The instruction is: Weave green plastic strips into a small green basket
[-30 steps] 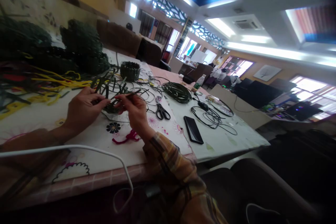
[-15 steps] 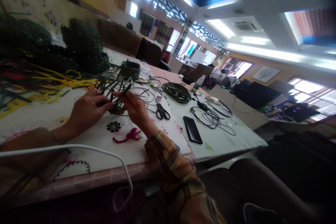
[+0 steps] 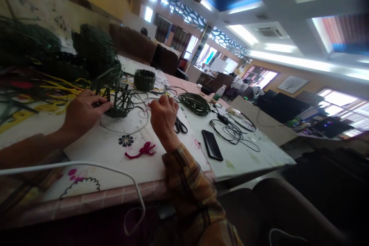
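Observation:
My left hand [image 3: 82, 112] grips a small half-woven dark green basket frame [image 3: 118, 100] and holds it on the white flowered tablecloth [image 3: 109, 150]. Loose green strips stick up from the frame. My right hand [image 3: 163, 117] is closed in a fist to the right of the frame, pinching a thin dark strand [image 3: 138, 100] that runs back to it. Black scissors [image 3: 180, 125] lie just beyond my right hand.
A finished small green basket [image 3: 144, 78], a green cord coil [image 3: 194, 102], a black phone [image 3: 212, 145], black cables [image 3: 233, 130] and a magenta scrap [image 3: 140, 150] lie on the table. Green woven pieces and yellow strips pile at the left. A white cable [image 3: 86, 166] crosses the near edge.
My right hand has pulled away to the right from the frame, drawing a strand out. My left hand has turned the frame and set it down on the cloth.

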`<move>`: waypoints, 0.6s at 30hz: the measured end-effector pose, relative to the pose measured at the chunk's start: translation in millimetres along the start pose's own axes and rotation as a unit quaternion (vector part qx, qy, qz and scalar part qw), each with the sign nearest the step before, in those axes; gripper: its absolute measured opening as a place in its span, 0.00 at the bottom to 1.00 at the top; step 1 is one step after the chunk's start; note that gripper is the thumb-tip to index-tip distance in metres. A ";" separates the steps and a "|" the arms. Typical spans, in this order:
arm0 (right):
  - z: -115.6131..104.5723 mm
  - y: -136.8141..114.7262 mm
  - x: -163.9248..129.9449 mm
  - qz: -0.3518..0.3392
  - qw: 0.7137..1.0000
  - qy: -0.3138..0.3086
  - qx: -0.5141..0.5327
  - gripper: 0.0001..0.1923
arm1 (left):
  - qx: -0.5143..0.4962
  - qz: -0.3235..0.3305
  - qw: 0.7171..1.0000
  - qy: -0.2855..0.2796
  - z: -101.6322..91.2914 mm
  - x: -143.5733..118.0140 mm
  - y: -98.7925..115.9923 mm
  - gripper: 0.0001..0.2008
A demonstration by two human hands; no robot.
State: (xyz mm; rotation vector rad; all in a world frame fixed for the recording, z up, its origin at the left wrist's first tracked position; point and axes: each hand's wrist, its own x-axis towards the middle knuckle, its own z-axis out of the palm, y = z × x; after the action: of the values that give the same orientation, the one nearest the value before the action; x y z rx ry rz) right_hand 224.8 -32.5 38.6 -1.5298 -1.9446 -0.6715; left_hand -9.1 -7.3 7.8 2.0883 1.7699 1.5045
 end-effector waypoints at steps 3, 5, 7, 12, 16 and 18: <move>2.4 0.7 -0.7 -0.039 0.999 -0.012 0.035 0.18 | -0.020 0.004 1.000 -0.003 -2.6 2.6 0.3 0.19; 6.7 -3.6 -3.4 -0.054 0.997 -0.031 0.051 0.17 | -0.037 0.021 0.999 -0.004 -1.6 -0.7 5.8 0.18; 11.4 -7.9 -6.0 -0.065 0.995 -0.044 0.060 0.17 | -0.047 0.041 0.998 0.001 1.3 -6.5 12.2 0.18; 14.5 -10.8 -8.2 -0.088 0.994 -0.046 0.046 0.22 | -0.068 0.095 0.993 -0.006 8.4 -19.9 20.3 0.16; 6.8 -7.9 -4.3 -0.105 0.993 -0.038 0.028 0.13 | -0.061 0.118 0.991 -0.012 8.7 -20.0 18.0 0.16; 1.5 -6.1 -2.3 -0.111 0.993 -0.029 0.037 0.12 | -0.047 0.109 0.993 -0.013 7.6 -16.4 14.2 0.17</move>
State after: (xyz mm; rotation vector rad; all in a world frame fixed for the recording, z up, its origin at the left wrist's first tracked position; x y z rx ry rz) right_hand 219.0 -34.5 35.6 -1.3145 -2.1797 -0.6458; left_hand 8.2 -20.9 1.2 2.3035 1.4710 1.5670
